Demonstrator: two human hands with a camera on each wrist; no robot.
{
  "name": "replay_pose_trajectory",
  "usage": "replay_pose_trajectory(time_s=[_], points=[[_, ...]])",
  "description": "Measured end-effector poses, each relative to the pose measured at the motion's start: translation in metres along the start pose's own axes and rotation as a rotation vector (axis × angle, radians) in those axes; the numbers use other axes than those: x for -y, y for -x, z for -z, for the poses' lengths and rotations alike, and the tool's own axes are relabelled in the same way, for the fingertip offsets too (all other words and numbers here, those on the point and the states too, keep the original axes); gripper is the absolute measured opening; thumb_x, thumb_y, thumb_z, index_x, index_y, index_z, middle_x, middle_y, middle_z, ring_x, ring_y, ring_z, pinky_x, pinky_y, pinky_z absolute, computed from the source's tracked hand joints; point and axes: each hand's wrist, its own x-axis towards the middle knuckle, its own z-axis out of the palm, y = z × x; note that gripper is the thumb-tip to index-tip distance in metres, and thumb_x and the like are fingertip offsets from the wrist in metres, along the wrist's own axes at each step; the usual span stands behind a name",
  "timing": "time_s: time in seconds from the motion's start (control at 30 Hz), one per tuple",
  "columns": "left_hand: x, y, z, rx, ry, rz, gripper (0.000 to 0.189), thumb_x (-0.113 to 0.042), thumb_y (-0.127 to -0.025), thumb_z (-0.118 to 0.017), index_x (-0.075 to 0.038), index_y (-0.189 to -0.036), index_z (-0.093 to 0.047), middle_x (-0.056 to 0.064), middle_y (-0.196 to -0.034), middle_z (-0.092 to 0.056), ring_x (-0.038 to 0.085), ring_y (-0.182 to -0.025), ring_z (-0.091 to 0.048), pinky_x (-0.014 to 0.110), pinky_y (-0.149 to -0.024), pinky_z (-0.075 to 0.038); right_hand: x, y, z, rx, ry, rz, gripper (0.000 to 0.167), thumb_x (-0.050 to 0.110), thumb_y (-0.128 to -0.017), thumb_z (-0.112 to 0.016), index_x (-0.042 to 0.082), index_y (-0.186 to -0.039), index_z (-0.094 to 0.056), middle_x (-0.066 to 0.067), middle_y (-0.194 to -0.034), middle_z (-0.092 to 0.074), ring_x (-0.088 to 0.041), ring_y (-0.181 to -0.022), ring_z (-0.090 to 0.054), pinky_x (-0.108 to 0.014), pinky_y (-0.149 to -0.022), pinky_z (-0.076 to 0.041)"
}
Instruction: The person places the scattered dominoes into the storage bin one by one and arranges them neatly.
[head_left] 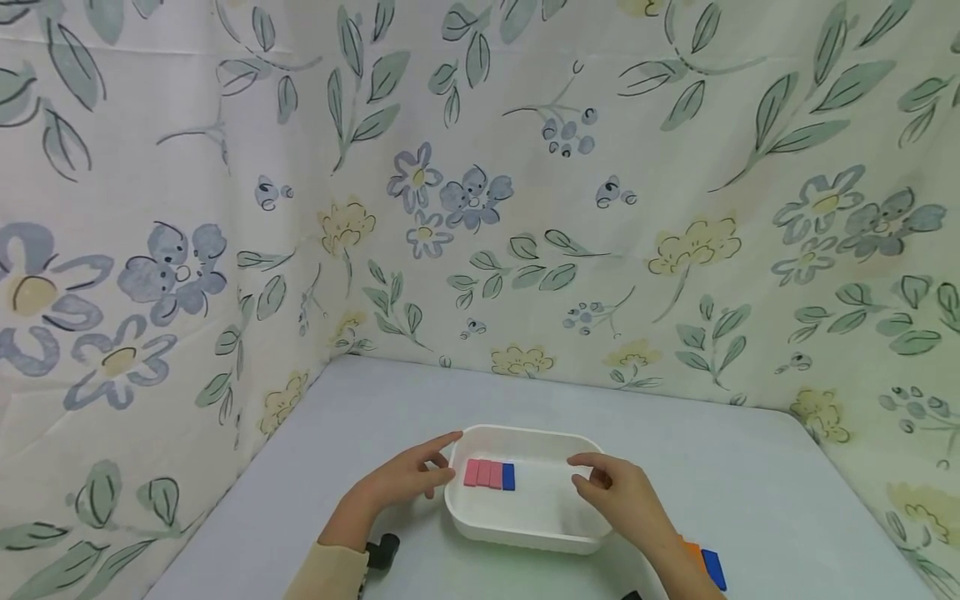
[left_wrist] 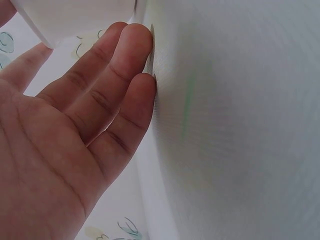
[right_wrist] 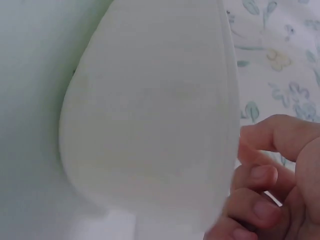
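A white tray (head_left: 525, 535) lies on the table with three pink tiles (head_left: 483, 473) and a blue tile (head_left: 508, 477) in a row inside, toward its left end. My left hand (head_left: 405, 477) is at the tray's left side, index fingertip on the far corner of the rim and thumb by the near part. In the left wrist view its other fingers (left_wrist: 132, 55) reach down to the table surface. Over the tray's right end is my right hand (head_left: 618, 492), thumb and index finger apart with nothing between them, the other fingers loosely curled.
An orange tile (head_left: 693, 552) and another blue tile (head_left: 714, 570) lie on the table (head_left: 787, 500) beside the right forearm, partly hidden by it. A floral cloth (head_left: 525, 250) hangs along the back and left of the table. A black device (head_left: 384, 550) sits at the left wrist.
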Motion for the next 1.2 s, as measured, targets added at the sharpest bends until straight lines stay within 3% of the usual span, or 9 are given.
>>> replay_pose_trajectory(time_s=[0.17, 0.3, 0.43, 0.53, 0.67, 0.83, 0.93, 1.2], points=[[0.0, 0.0, -0.001, 0.0, 0.002, -0.003, 0.063, -0.038, -0.098, -0.064, -0.034, -0.155, -0.038, 0.006, -0.118, -0.056, 0.023, -0.077, -0.062, 0.042, -0.071, -0.044, -0.018, 0.011, 0.015, 0.03, 0.002, 0.041, 0.026, 0.015, -0.09, -0.076, 0.016, -0.116, -0.074, 0.003, -0.071, -0.053, -0.01, -0.06, -0.047, -0.025, -0.052, -0.041], [-0.001, 0.002, 0.0, 0.004, -0.007, -0.007, 0.062, -0.038, -0.099, -0.064, -0.033, -0.155, -0.038, 0.006, -0.119, -0.057, 0.023, -0.077, -0.062, 0.042, -0.071, -0.044, -0.035, 0.019, 0.027, 0.072, -0.002, 0.13, 0.032, 0.021, -0.092, -0.075, 0.014, -0.122, -0.07, 0.004, -0.074, -0.051, -0.007, -0.062, -0.047, -0.024, -0.055, -0.042], [0.001, 0.003, 0.003, -0.002, -0.018, -0.004, 0.063, -0.04, -0.098, -0.064, -0.035, -0.155, -0.037, 0.006, -0.12, -0.056, 0.022, -0.077, -0.062, 0.042, -0.07, -0.044, -0.046, 0.02, 0.039, 0.079, 0.022, 0.199, 0.036, 0.026, -0.093, -0.074, 0.016, -0.128, -0.068, 0.005, -0.077, -0.05, -0.006, -0.065, -0.047, -0.024, -0.058, -0.042], [0.002, 0.003, 0.005, -0.012, -0.022, 0.002, 0.064, -0.042, -0.097, -0.064, -0.035, -0.155, -0.037, 0.006, -0.12, -0.056, 0.022, -0.077, -0.061, 0.042, -0.07, -0.044, -0.052, 0.017, 0.052, 0.088, 0.054, 0.202, 0.041, 0.029, -0.093, -0.074, 0.019, -0.131, -0.066, 0.004, -0.079, -0.05, -0.007, -0.065, -0.046, -0.025, -0.057, -0.042], [0.002, 0.003, 0.005, -0.019, -0.013, 0.007, 0.064, -0.043, -0.097, -0.065, -0.035, -0.155, -0.038, 0.006, -0.119, -0.056, 0.022, -0.078, -0.061, 0.042, -0.071, -0.044, -0.062, 0.014, 0.067, 0.177, 0.087, 0.142, 0.05, 0.032, -0.088, -0.078, 0.018, -0.134, -0.064, -0.002, -0.082, -0.049, -0.009, -0.065, -0.043, -0.026, -0.056, -0.039], [0.002, 0.002, 0.003, -0.011, -0.006, 0.008, 0.063, -0.04, -0.098, -0.064, -0.034, -0.155, -0.038, 0.006, -0.119, -0.056, 0.023, -0.077, -0.061, 0.042, -0.07, -0.044, -0.081, 0.015, 0.077, 0.346, 0.13, -0.042, 0.062, 0.033, -0.076, -0.088, 0.011, -0.129, -0.065, -0.006, -0.085, -0.047, -0.017, -0.068, -0.043, -0.029, -0.056, -0.035], [0.001, 0.001, 0.001, -0.007, -0.01, 0.013, 0.063, -0.04, -0.098, -0.064, -0.035, -0.154, -0.038, 0.005, -0.119, -0.056, 0.022, -0.076, -0.061, 0.042, -0.07, -0.044, -0.092, 0.018, 0.08, 0.391, 0.139, -0.129, 0.061, 0.03, -0.07, -0.092, 0.012, -0.121, -0.066, -0.007, -0.084, -0.047, -0.02, -0.069, -0.044, -0.03, -0.058, -0.034], [0.0, -0.001, 0.0, -0.008, -0.009, 0.027, 0.062, -0.042, -0.097, -0.065, -0.037, -0.154, -0.039, 0.005, -0.119, -0.056, 0.023, -0.078, -0.062, 0.041, -0.07, -0.044, -0.106, 0.023, 0.085, 0.453, 0.085, -0.128, 0.04, 0.023, -0.075, -0.089, 0.01, -0.105, -0.066, -0.007, -0.077, -0.049, -0.022, -0.068, -0.047, -0.031, -0.058, -0.036]])
